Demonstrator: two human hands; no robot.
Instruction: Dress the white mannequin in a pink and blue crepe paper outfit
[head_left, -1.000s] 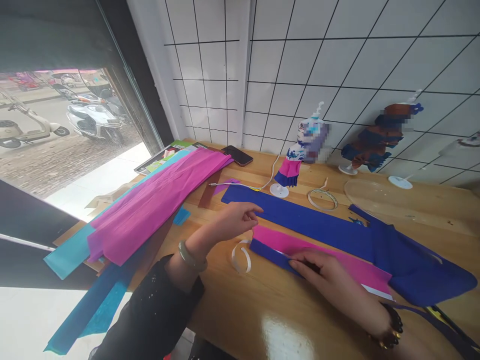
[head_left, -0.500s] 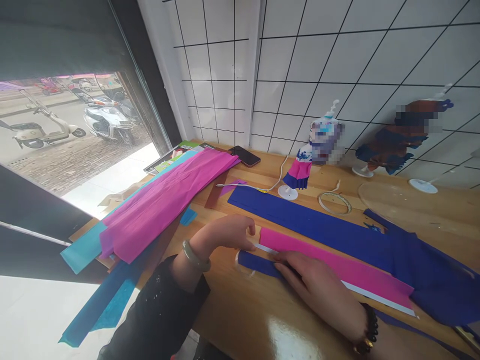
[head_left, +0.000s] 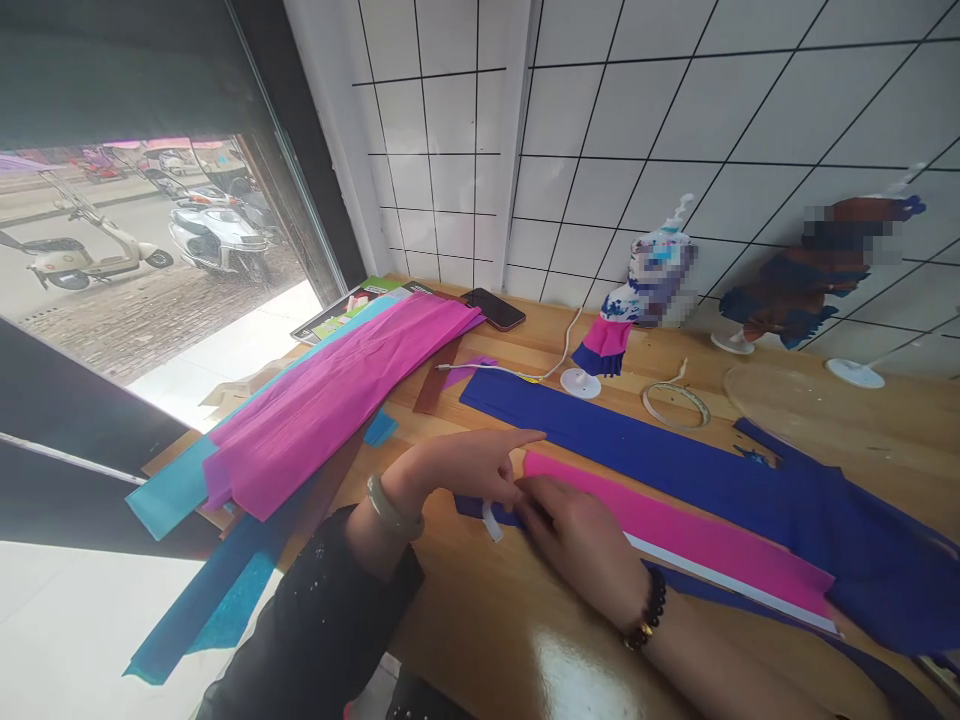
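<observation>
A pink strip (head_left: 675,518) with a white band (head_left: 727,570) along its near edge lies lengthwise across the table. Over its left end, my left hand (head_left: 476,462) has its index finger stretched to the right, with thumb and other fingers closed at the edge. A short white tape end (head_left: 492,522) hangs out below those fingers. Right beside it, my right hand (head_left: 571,525) has its fingers pressed together at the same corner, on the edge of a narrow blue strip (head_left: 469,506). The blue strip runs under both hands and reappears at the right. My fingertips hide the contact point.
A wide blue cloth (head_left: 615,430) lies behind the pink strip. Pink sheets (head_left: 337,400) and teal strips (head_left: 169,500) fill the left side. Farther back are a phone (head_left: 493,308), a white cable (head_left: 566,345), a tape roll (head_left: 675,403) and a small dressed form (head_left: 604,345).
My right hand has slid left along the strip to meet my left hand. My left index finger has stretched out, and the white tape end now curls below the left hand.
</observation>
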